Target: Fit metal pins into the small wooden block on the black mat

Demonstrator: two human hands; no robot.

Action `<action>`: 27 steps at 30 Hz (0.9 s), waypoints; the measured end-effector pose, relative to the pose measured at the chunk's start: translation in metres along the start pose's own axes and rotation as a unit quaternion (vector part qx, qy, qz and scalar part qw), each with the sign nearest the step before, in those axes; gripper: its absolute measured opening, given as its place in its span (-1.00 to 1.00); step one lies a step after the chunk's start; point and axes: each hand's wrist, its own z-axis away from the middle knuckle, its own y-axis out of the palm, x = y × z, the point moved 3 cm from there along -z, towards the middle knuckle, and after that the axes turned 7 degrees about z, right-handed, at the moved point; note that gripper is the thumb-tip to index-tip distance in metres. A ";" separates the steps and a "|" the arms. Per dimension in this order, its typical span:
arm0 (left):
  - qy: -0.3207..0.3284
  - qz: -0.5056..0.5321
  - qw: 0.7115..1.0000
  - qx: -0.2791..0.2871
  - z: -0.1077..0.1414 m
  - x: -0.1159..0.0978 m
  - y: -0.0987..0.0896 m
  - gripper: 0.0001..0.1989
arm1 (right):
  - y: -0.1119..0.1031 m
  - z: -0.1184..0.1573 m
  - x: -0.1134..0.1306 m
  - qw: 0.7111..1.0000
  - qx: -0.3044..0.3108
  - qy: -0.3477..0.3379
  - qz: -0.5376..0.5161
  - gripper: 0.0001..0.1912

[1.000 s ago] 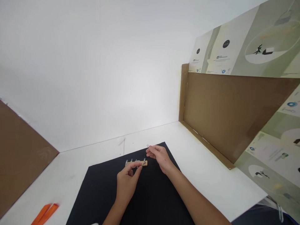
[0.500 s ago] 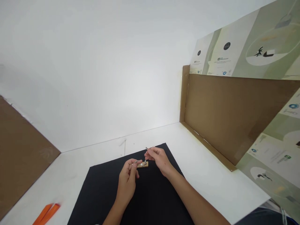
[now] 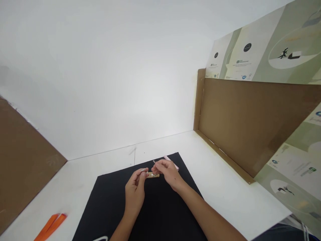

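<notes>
Both hands are over a black mat (image 3: pixel 110 190). My right hand (image 3: pixel 168 172) pinches a slim metal tool (image 3: pixel 154 161) that looks like tweezers, its upper end jutting out above the fingers. The lower end is hard to make out by a small tan strip (image 3: pixel 156 175) with whitish spots. My left hand (image 3: pixel 135 187) is closed at the strip's left end, with thumb and forefinger pinched on a small silvery piece (image 3: pixel 142 170) too small to name. Fingers hide part of the strip, so I cannot tell whether it is held or lying on the mat.
A pale pink stick (image 3: pixel 177 167) lies beyond my right hand. An orange two-armed object (image 3: pixel 51 227) rests on the white table (image 3: pixel 75 187) at lower left. A white cord-like loop (image 3: pixel 101 238) shows at the bottom edge. Brown boards (image 3: pixel 245 124) stand at both sides.
My right hand has shifted slightly, and the upper end of the tool moved a little left and down. The pink stick and white loop now show. The view moved slightly.
</notes>
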 end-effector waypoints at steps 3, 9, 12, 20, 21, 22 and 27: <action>-0.003 0.009 1.000 -0.004 0.002 -0.002 0.001 -0.69 | 0.002 0.000 -0.003 1.000 0.007 -0.003 0.000 -0.62; -0.009 0.045 0.999 -0.006 0.003 0.002 0.004 -0.70 | 0.004 0.001 -0.003 1.000 0.019 -0.004 0.011 -0.62; -0.001 0.053 0.999 -0.007 0.003 0.005 0.003 -0.71 | 0.006 0.002 -0.002 0.999 0.033 -0.008 0.013 -0.62; 0.003 0.046 0.999 -0.003 0.003 0.007 0.003 -0.73 | 0.010 0.005 -0.006 0.998 0.056 -0.025 0.007 -0.68; 0.004 0.046 0.999 -0.002 0.003 0.006 0.003 -0.73 | 0.010 0.005 -0.005 0.998 0.057 -0.030 0.009 -0.69; 0.005 0.046 0.999 0.000 0.002 0.006 0.003 -0.73 | 0.010 0.006 -0.005 0.998 0.057 -0.035 0.012 -0.69; 0.008 0.054 0.998 0.008 0.001 0.007 0.003 -0.72 | 0.012 0.008 -0.001 0.995 0.060 -0.060 0.046 -0.70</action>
